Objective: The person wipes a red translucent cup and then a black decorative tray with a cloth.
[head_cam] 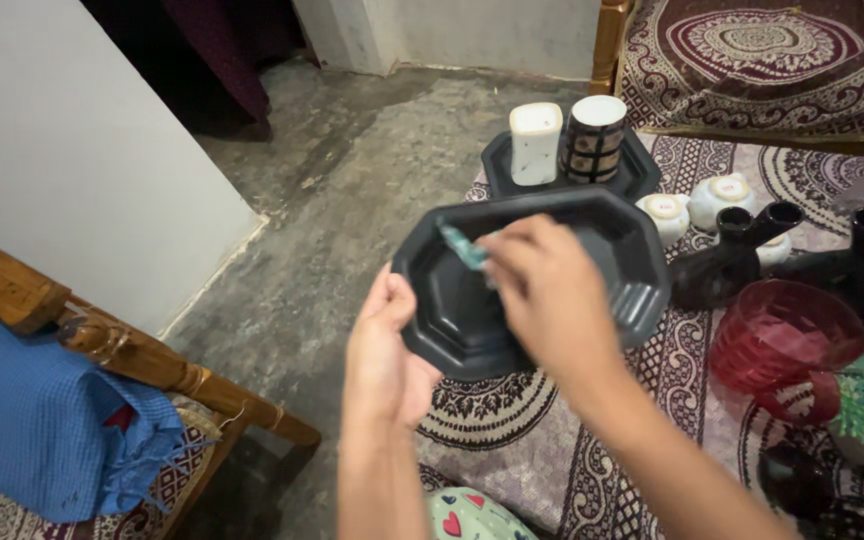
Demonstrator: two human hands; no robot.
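1. Black and glossy, the octagonal tray (592,250) is held up in the air above the patterned cloth (512,440), at the middle of the head view, with its hollow face tilted toward the camera.
2. Left hand (384,350) clamps the tray's rim at about 8 o'clock, thumb on the near face and the other fingers hidden behind. Right hand (542,290) is pinched together on a small teal scrap (462,246), pressed against the tray's inner face near 10 o'clock.
3. Risk, as I judge it: the tray hangs from one edge grip only. Pressure from the right hand on the far side of that grip could lever it loose, and it would drop onto the cloth or the bare concrete floor (352,200).
4. A second risk: a swing toward 2 o'clock could knock the dark spouted jugs (732,255) or the white cups (697,205); the red glass bowl (777,335) sits at 4 o'clock, near the right forearm.
5. The teal scrap is small and could slip from the fingertips.
6. Long axis of the tray runs from about 8 o'clock up to 2 o'clock, the far end raised. A second black tray (512,170) at 12 o'clock carries two tall cups (564,140).
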